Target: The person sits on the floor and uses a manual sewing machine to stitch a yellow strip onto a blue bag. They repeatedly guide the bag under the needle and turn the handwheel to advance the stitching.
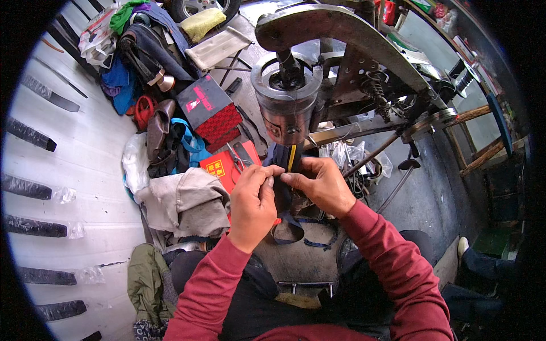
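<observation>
Both my hands meet just below the round metal head (287,111) of a hand-worked sewing machine. Between them is a piece of dark cloth with a yellow stripe (292,158), partly hidden by my fingers. My left hand (253,199) is closed, thumb and forefinger pinched at the cloth's left edge. On the other side my right hand (325,184) pinches the cloth between thumb and bent fingers. A dark blue strap (290,230) hangs in a loop beneath my hands. Where the needle meets the cloth cannot be seen.
Scissors (238,158) lie by a red box (226,177), left of the machine. Beyond stands a black-and-red box (205,105). Grey cloth (182,204) and piled bags (151,51) crowd the left. The machine's curved arm (341,28) reaches rightward. Someone's leg (483,264) shows at right.
</observation>
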`<act>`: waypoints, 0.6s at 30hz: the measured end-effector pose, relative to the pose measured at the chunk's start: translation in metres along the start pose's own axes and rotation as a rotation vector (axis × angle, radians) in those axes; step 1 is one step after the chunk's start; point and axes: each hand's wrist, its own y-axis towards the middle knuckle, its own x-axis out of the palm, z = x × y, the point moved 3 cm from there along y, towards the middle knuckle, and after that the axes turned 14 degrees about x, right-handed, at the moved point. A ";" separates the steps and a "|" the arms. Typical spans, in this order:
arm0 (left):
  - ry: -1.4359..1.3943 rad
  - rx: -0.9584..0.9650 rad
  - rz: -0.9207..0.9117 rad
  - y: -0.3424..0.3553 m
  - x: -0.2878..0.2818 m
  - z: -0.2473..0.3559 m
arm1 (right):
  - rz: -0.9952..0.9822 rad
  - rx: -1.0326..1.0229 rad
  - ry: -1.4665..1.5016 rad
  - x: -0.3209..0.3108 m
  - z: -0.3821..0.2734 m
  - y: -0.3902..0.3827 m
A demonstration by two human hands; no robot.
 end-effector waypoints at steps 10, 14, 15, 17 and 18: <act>0.016 0.047 0.094 -0.013 -0.008 0.015 | 0.037 0.169 0.099 0.003 0.002 0.001; -0.379 -0.250 -0.230 -0.056 0.014 0.033 | 0.062 0.198 0.056 0.003 0.003 0.001; -0.510 -0.448 -0.335 -0.068 0.028 0.029 | 0.072 0.199 0.029 0.003 0.003 0.001; -0.965 -0.712 -0.253 -0.079 0.055 0.021 | 0.065 0.180 0.092 0.005 0.002 0.002; -1.100 -0.913 -0.254 -0.087 0.063 0.016 | 0.065 0.184 0.113 0.006 0.001 0.001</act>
